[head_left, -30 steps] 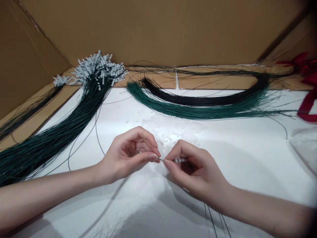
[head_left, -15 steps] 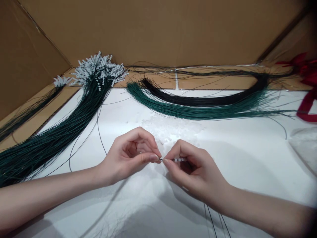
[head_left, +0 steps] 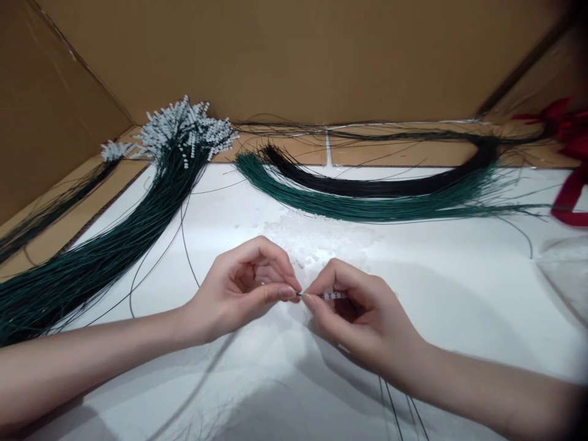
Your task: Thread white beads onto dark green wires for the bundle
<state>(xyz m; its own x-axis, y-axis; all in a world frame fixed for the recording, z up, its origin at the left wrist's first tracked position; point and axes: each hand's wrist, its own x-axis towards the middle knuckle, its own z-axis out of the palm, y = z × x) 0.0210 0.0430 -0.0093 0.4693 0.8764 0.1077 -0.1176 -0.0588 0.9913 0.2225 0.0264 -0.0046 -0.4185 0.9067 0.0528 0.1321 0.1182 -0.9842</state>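
Close together over the white surface, my two hands pinch a thin dark wire between thumb and fingertips. My left hand [head_left: 250,291] is closed at the fingertips on one part of it, its other fingers curled. Just right of it, my right hand [head_left: 367,312] pinches the same wire. A short row of small white beads [head_left: 334,296] shows on the wire inside the curl of my right hand. Only a tiny dark stretch is visible between the fingertips. Behind the hands, loose translucent white beads [head_left: 321,236] lie spread in a pile.
A thick bundle of dark green wires [head_left: 133,233] lies at left, with white bead clusters [head_left: 184,131] at its far end. A thinner bundle [head_left: 68,196] is beside it. Green wires [head_left: 358,208] and black wires [head_left: 367,185] curve behind. Red ribbon [head_left: 572,190] and a clear bag [head_left: 567,269] are right.
The left fingertips have shifted very slightly right, so less wire shows between the hands. Both hands keep their pinch.
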